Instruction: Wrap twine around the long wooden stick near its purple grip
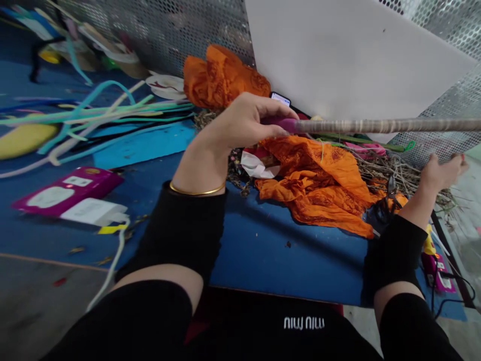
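My left hand is wrapped round the purple end of a long, striped grey-brown rod, which extends level to the right edge of the view. Below the rod, my right hand has its fingers apart and holds nothing; it is near a bundle of thin dry twigs. Between my hands, a crumpled orange cloth lies on the blue table. A piece of white paper sits at the cloth's left side.
Another orange cloth and a phone are behind my left hand. Coloured pipe-like strips and a purple-and-white box with a cable lie left. A white board leans on perforated metal. Dark scissors are beside my right wrist.
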`<state>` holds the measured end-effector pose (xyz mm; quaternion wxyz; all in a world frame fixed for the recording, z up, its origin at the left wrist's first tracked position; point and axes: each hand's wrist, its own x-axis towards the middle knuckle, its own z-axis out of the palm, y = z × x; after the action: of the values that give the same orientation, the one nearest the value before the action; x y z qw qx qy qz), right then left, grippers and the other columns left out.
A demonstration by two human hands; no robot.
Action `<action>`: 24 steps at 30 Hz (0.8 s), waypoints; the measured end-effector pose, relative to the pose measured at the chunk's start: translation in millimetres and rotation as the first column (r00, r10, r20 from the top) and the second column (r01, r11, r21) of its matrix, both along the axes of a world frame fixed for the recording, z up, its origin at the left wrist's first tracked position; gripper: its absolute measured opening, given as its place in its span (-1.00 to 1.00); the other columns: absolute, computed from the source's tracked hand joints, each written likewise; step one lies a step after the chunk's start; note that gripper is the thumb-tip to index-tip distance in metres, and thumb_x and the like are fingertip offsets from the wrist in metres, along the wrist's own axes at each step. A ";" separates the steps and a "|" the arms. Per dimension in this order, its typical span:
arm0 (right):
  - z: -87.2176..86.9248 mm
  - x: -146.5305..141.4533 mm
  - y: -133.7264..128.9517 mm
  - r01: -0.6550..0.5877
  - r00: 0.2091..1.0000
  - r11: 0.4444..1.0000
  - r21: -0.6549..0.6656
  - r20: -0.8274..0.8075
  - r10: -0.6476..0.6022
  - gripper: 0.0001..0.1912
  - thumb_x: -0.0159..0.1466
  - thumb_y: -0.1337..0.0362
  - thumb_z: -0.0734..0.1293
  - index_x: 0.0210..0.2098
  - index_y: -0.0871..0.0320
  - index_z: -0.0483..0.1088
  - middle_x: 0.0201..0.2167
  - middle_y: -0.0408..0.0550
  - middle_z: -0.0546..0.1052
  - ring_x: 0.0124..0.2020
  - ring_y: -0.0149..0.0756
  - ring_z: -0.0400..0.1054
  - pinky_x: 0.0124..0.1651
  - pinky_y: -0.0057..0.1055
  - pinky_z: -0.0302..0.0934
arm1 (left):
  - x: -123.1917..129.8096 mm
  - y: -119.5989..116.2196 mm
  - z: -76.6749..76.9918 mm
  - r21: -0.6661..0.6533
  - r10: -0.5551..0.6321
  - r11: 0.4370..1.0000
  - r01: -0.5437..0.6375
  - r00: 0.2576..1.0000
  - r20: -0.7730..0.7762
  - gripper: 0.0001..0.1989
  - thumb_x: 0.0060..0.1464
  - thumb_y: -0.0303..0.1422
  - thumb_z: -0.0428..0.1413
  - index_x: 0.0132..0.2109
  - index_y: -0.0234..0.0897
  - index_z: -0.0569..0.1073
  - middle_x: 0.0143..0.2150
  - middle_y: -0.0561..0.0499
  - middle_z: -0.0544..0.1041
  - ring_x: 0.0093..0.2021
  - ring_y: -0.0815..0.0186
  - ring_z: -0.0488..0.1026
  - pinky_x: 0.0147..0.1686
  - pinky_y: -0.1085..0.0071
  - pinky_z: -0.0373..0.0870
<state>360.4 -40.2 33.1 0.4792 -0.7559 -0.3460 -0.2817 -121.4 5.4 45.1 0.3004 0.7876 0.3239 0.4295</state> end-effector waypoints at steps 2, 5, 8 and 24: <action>8.7 -27.8 -2.8 0.041 0.999 0.999 -0.017 0.003 -0.041 -0.52 0.08 0.55 0.49 0.00 0.19 0.51 0.18 0.37 0.47 0.27 0.16 0.37 0.32 0.14 0.11 | 17.0 -3.9 -2.8 -0.066 -0.044 0.997 0.051 0.994 0.102 -0.68 -0.05 -0.41 0.29 -0.08 -0.28 0.68 -0.19 0.01 0.67 -0.18 0.24 0.55 -0.04 0.29 0.52; 14.6 -87.0 -10.1 -0.497 0.866 0.864 -0.077 0.020 0.500 -0.78 0.30 0.34 0.38 -0.08 0.19 0.58 -0.02 0.15 0.63 0.11 -0.07 0.49 0.28 -0.03 0.24 | 43.9 -13.3 -9.0 -0.186 -0.089 0.973 0.136 0.966 0.241 -0.66 -0.06 -0.44 0.28 -0.07 -0.36 0.67 -0.16 -0.04 0.68 -0.17 0.25 0.58 -0.04 0.31 0.54; 2.2 -150.4 -14.2 -0.901 0.429 0.415 -0.127 -0.104 0.897 -0.66 0.37 0.04 0.36 0.00 0.10 0.56 0.00 0.00 0.65 0.08 -0.17 0.51 0.26 -0.10 0.32 | 63.6 -22.5 -15.7 -0.271 -0.086 0.947 0.175 0.947 0.309 -0.67 -0.04 -0.44 0.31 -0.07 -0.37 0.67 -0.18 -0.05 0.68 -0.20 0.27 0.59 -0.09 0.33 0.55; -22.8 -229.9 -29.1 -0.946 0.209 0.190 0.262 0.049 0.977 -0.50 0.42 -0.19 0.26 -0.44 0.04 0.42 -0.28 -0.03 0.47 -0.03 -0.13 0.49 0.19 0.00 0.38 | 78.5 -25.0 -26.7 -0.469 -0.071 0.827 0.310 0.885 0.460 -0.84 0.12 -0.43 0.29 -0.12 -0.31 0.66 -0.35 -0.01 0.59 -0.52 0.42 0.39 -0.50 0.44 0.31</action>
<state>130.5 -69.3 10.4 0.6559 -0.3261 -0.6747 0.0910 -42.9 -19.6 18.3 0.6111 0.5902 0.2742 0.4506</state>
